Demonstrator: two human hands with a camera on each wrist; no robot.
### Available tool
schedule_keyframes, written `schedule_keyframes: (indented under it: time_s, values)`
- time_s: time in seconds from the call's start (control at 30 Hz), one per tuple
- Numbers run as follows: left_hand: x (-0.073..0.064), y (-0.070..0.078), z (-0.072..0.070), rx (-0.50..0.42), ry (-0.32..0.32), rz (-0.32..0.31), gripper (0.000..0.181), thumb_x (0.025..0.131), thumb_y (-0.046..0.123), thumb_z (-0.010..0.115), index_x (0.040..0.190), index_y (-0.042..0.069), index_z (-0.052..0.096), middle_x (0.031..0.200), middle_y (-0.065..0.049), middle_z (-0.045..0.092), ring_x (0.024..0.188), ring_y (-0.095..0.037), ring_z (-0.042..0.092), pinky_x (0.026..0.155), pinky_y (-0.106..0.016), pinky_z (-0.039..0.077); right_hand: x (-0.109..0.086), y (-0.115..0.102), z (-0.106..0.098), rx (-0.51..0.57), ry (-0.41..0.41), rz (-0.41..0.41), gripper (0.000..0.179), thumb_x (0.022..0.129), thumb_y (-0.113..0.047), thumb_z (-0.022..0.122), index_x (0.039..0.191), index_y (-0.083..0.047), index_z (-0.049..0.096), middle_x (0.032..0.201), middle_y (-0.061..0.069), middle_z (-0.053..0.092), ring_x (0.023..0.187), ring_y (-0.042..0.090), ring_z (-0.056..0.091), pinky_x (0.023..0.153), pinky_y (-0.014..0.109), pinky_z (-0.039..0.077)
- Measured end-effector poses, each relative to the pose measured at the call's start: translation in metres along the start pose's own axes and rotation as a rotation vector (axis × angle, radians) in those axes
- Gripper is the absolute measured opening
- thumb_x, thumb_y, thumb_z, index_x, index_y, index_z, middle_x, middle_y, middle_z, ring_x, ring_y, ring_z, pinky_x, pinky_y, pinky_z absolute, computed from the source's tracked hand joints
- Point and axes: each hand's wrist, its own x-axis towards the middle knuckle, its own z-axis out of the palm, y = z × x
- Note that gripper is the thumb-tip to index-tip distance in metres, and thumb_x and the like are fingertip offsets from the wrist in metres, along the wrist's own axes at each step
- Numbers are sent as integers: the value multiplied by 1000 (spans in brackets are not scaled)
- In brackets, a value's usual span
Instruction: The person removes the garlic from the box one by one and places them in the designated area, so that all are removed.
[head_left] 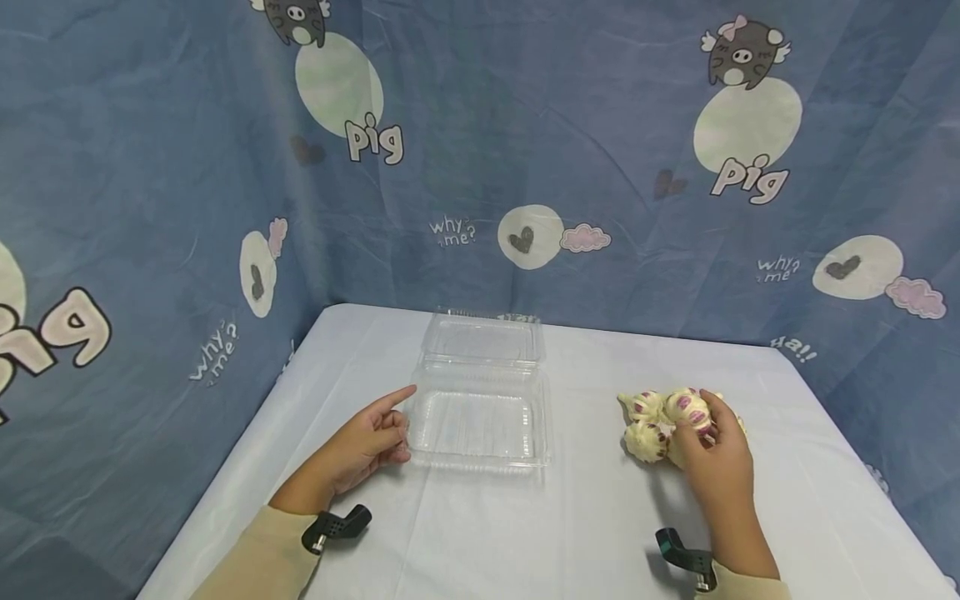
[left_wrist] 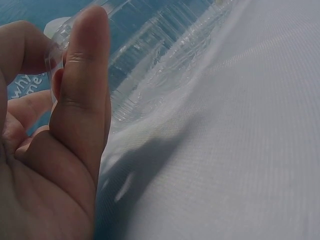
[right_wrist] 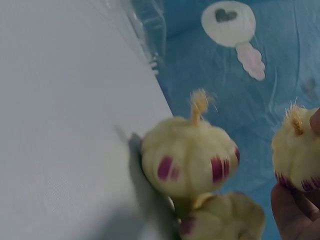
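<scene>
A clear plastic clamshell box (head_left: 480,417) lies opened out on the white table, its lid (head_left: 482,340) laid back toward the far edge. At its left side my left hand (head_left: 372,442) pinches the rim, index finger stretched out along it; in the left wrist view the thumb (left_wrist: 85,60) lies over the clear plastic wall (left_wrist: 150,55). To the right, my right hand (head_left: 720,454) grips a cream garlic bulb with purple marks (head_left: 687,407). In the right wrist view, that held bulb (right_wrist: 298,150) is beside another garlic bulb (right_wrist: 190,157) on the table.
Several more garlic bulbs (head_left: 645,442) cluster under and beside the right hand. A blue curtain (head_left: 480,150) with printed pigs hangs right behind the white table (head_left: 592,517) and along its left side. Black wrist mounts (head_left: 337,527) sit on both arms.
</scene>
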Motion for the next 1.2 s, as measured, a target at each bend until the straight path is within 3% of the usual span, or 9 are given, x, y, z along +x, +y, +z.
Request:
schedule_keyframes:
  time_s: [0.47, 0.77, 1.0, 1.2]
  values:
    - [1, 1, 0, 3, 10, -10, 78, 99, -6, 57, 166, 18, 27, 100, -3, 49, 79, -13, 59, 75, -27, 64, 2, 24, -27, -76, -1, 113, 63, 106, -28, 55, 163, -11, 34, 159, 26, 44, 140, 48, 48, 113, 63, 44]
    - [-1, 2, 1, 2, 13, -14, 78, 99, -6, 57, 167, 17, 26, 100, -3, 49, 79, -12, 59, 75, -27, 64, 2, 35, -32, -124, -8, 177, 63, 106, -31, 54, 163, -11, 35, 156, 28, 45, 135, 45, 49, 96, 53, 48]
    - [-2, 3, 2, -8, 8, -5, 77, 99, -7, 56, 167, 16, 25, 99, -3, 49, 78, -12, 59, 74, -26, 63, 5, 39, -39, -65, -9, 249, 67, 107, -34, 50, 166, -12, 28, 162, 29, 37, 145, 50, 41, 112, 65, 42]
    - [-1, 3, 2, -6, 3, -5, 77, 100, -7, 55, 167, 17, 25, 99, -3, 49, 78, -12, 59, 74, -26, 63, 10, 50, -39, -56, -3, 315, 67, 107, -33, 47, 166, -11, 26, 164, 27, 34, 147, 51, 39, 115, 67, 38]
